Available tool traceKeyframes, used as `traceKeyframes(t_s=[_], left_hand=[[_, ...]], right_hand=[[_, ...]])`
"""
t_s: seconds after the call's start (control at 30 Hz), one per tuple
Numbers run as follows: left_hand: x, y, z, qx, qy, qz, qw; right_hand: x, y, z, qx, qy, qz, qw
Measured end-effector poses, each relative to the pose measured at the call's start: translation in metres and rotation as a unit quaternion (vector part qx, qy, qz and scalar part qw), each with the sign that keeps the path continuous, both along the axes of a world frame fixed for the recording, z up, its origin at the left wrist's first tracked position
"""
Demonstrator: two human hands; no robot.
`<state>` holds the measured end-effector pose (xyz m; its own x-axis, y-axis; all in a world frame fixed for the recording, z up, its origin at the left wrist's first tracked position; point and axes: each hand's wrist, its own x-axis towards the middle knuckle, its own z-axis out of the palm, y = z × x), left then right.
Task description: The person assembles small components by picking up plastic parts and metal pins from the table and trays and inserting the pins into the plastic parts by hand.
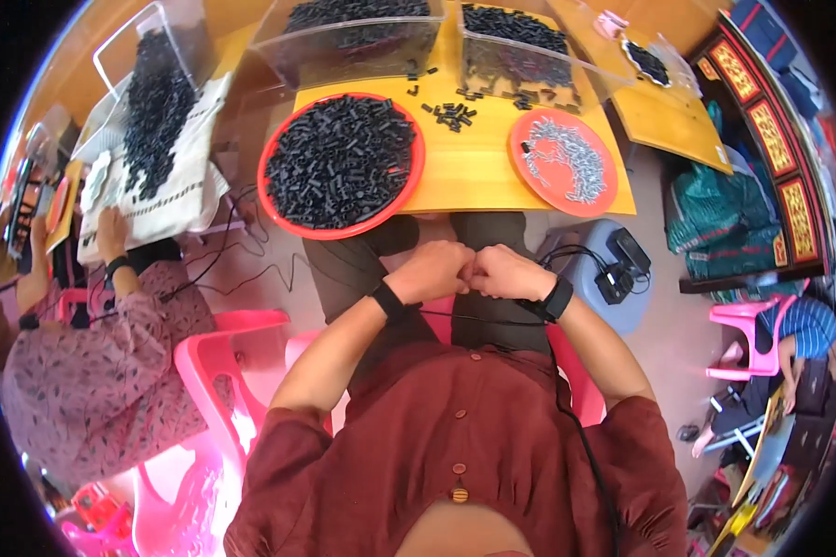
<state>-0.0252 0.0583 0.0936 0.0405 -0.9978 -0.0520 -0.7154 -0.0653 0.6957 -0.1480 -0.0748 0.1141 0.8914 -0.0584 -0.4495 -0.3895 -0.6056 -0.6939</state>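
Observation:
My left hand (437,271) and my right hand (509,273) meet above my lap, just off the near edge of the yellow table (483,176). The fingers of both are closed and pressed together; whatever is between them is hidden. Ahead on the left stands a round red tray (420,153) heaped with short black plastic pieces (339,158). To the right, an orange-red plate (535,191) carries many small silvery metal pins (582,160). Loose black pieces (453,115) lie scattered between and behind the two.
Two clear bins (344,60) of black pieces stand at the back. A blue stool (630,311) with black chargers (615,282) is by my right knee. On the left, a co-worker's hand (111,232) rests at a cloth-covered table. Pink chairs (223,353) crowd that side.

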Motion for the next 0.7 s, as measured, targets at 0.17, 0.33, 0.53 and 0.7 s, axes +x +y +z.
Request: traceKeyframes(t_s=[0.17, 0.33, 0.53, 0.7], left_hand=[[0.01, 0.0, 0.015, -0.013, 0.054, -0.058, 0.997], [0.016, -0.002, 0.01, 0.001, 0.105, -0.039, 0.994], [0.024, -0.004, 0.025, -0.015, 0.168, -0.003, 0.986], [0.024, -0.004, 0.024, -0.014, 0.272, 0.08, 0.959]], right_hand=[[0.003, -0.003, 0.051, -0.092, 0.038, 0.069, 0.993], [0.05, -0.045, 0.086, -0.214, -0.195, 0.0, 0.957], [0.131, -0.099, 0.076, -0.317, -0.132, -0.143, 0.928], [0.158, -0.098, 0.064, -0.327, -0.064, -0.186, 0.924]])
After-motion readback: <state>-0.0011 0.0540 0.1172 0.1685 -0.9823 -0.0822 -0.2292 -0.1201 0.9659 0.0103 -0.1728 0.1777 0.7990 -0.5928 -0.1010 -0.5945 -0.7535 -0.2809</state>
